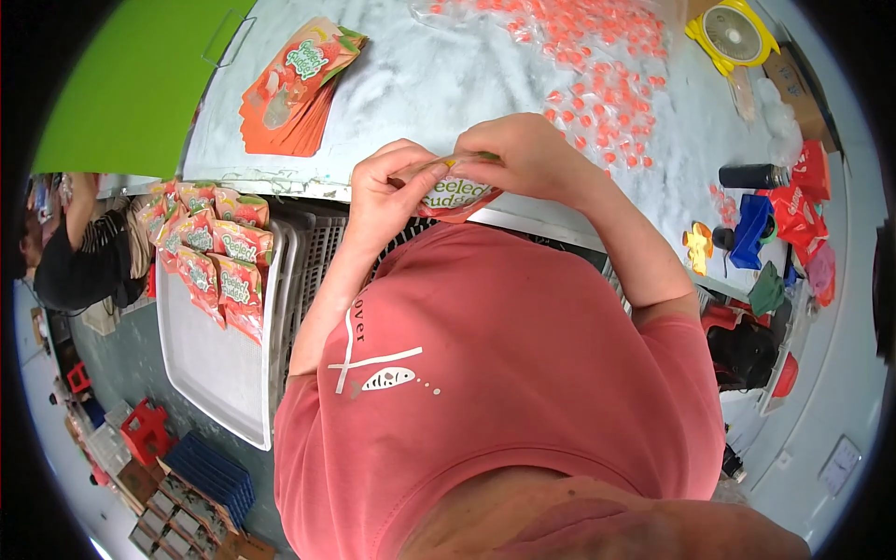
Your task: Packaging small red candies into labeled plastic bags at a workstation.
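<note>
Just off the table's near edge, both my hands grip the top of a red and pink candy pouch (pixel 455 198). My left hand (pixel 397 182) pinches its left upper corner between thumb and fingers. At the right upper side, my right hand (pixel 518 159) is closed on the same edge. Whether the pouch's mouth is open cannot be made out. A fanned stack of flat pouches (pixel 297 89) lies on the table at the far left. Many small red wrapped candies (pixel 597 89) are spread over the table at the far right.
Several filled pouches (pixel 217 247) rest in a white tray (pixel 210 359) at my left, on stacked crates. A yellow fan (pixel 735 35) stands at the back right. Near the right table end are a black bottle (pixel 752 176) and a blue tape dispenser (pixel 749 231). Another person (pixel 79 252) is at far left.
</note>
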Tool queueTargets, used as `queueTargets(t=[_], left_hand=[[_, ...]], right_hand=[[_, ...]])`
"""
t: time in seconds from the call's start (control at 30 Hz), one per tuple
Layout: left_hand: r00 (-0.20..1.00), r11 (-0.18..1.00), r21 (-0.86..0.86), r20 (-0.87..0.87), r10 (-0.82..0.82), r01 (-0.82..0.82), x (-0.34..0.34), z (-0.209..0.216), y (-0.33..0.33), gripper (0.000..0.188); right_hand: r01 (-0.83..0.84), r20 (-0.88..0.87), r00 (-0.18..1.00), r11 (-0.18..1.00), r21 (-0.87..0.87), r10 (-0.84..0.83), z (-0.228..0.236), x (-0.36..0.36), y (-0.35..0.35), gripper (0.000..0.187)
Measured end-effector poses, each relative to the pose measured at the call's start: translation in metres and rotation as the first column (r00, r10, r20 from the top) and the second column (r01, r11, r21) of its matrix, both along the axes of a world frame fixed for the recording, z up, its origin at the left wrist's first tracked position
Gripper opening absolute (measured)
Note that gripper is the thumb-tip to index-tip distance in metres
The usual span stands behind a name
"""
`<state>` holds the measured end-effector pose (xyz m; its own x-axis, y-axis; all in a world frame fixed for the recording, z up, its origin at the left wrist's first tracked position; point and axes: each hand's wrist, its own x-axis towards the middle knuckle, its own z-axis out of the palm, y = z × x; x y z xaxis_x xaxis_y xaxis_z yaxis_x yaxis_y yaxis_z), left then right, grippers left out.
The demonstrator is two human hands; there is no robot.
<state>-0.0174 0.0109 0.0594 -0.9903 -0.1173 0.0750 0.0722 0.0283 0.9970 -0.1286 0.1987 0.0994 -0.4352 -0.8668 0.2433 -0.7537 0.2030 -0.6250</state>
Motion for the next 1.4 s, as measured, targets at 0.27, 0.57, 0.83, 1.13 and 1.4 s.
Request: queueTargets(t=[0.27, 0.57, 0.83, 1.13, 1.4], left_hand=[[0.994, 0.997, -0.083, -0.107, -0.019, 0.01, -0.001, -0.002, 0.004, 0.002], [0.992, 0.981, 0.158, 0.075, 0.099, -0.11, 0.006, -0.005, 0.006, 0.007], [0.973, 0.942, 0.293, 0.203, 0.108, -0.165, 0.004, 0.006, 0.003, 0.014], [0.994, 0.977, -0.208, 0.108, -0.028, 0.05, 0.015, -0.043, -0.03, 0.021], [0.978, 0.969, 0.218, 0.197, 0.073, -0.116, 0.015, -0.051, -0.032, 0.007]], right_hand=[[-0.013, 0.051, 0.999, 0.993, 0.119, 0.007, 0.001, 0.003, 0.008, 0.016], [0.03, 0.554, 0.83, 0.998, 0.059, -0.057, -0.019, -0.004, 0.025, 0.02], [0.251, 0.867, 0.497, 0.959, -0.131, -0.012, -0.033, 0.002, 0.024, 0.018], [0.352, 0.793, 0.604, 0.919, -0.178, -0.078, -0.028, -0.004, 0.026, 0.02], [0.423, 0.735, 0.664, 0.879, -0.219, -0.136, -0.043, -0.011, 0.028, 0.016]])
